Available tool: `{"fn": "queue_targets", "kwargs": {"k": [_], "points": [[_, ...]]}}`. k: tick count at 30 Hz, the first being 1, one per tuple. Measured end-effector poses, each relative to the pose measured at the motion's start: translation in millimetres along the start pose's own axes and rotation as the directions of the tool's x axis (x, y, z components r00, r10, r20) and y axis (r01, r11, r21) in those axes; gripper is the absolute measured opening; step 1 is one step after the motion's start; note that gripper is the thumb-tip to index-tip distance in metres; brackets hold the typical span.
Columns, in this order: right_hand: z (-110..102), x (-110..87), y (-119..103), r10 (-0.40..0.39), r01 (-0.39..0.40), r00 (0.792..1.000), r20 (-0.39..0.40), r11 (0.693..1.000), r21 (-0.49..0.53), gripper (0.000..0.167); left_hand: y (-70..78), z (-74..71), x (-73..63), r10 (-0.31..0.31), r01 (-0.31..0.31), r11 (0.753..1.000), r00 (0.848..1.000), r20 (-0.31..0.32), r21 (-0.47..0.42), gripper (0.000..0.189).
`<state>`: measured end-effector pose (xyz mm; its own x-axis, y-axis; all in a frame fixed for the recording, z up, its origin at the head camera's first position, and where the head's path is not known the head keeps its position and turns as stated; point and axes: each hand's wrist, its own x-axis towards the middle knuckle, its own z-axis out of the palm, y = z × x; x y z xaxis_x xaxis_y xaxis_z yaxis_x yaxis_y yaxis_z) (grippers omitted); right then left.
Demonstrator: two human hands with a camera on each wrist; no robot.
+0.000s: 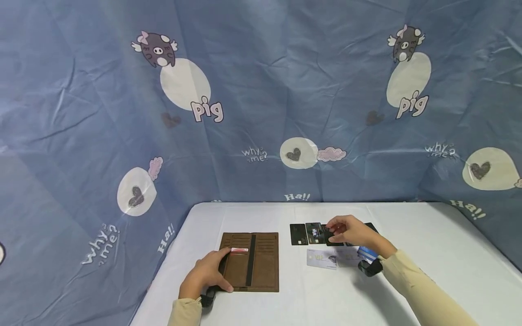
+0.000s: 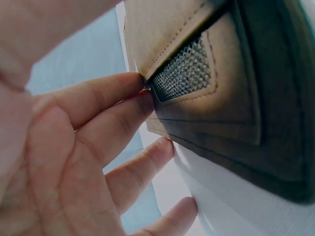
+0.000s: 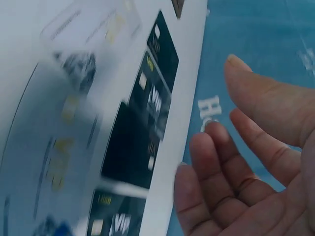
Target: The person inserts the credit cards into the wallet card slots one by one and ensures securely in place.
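A brown long wallet (image 1: 265, 262) lies spread flat on the table, with a red and white card (image 1: 239, 250) showing in one of its left slots. My left hand (image 1: 209, 271) rests at the wallet's left edge, its fingers (image 2: 110, 103) fairly straight against the leather in the left wrist view. Over the row of black cards hovers my right hand (image 1: 352, 232), fingers loosely bent; in the right wrist view nothing shows between the thumb and fingers. Beneath it are a plain black card (image 1: 298, 234), a black VIP card (image 1: 314, 232) and another dark card (image 3: 130, 147).
Silver VIP cards (image 1: 321, 260) lie in front of the black row. A blue card (image 1: 368, 253) is partly hidden by the right wrist. A blue patterned cloth (image 1: 261, 181) hangs behind the white table (image 1: 310, 303).
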<state>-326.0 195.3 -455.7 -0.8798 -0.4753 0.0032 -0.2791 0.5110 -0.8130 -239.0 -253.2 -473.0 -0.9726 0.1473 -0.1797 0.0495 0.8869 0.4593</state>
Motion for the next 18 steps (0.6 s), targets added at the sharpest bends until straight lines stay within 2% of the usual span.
{"fn": "queue_targets", "kwargs": {"k": [5, 12, 18], "points": [[-13.5, -17.0, 11.6, 0.048, -0.045, 0.997, -0.062, 0.998, 0.043, 0.044, 1.1, 0.4, -0.7, -0.009, 0.01, 1.0, 1.0, 0.01, -0.015, 0.112], [-27.5, -43.9, 29.0, 0.08, -0.074, 0.993, -0.082, 0.995, 0.069, 0.047, -1.2, 3.6, 0.0, 0.0, 0.0, 1.0, 1.0, 0.014, -0.004, 0.112], [-36.3, -57.3, 44.1, 0.121, -0.121, 0.988, -0.094, 0.993, 0.003, 0.05, -0.2, 1.8, 1.2, -0.003, 0.003, 1.0, 1.0, 0.013, -0.007, 0.115]]}}
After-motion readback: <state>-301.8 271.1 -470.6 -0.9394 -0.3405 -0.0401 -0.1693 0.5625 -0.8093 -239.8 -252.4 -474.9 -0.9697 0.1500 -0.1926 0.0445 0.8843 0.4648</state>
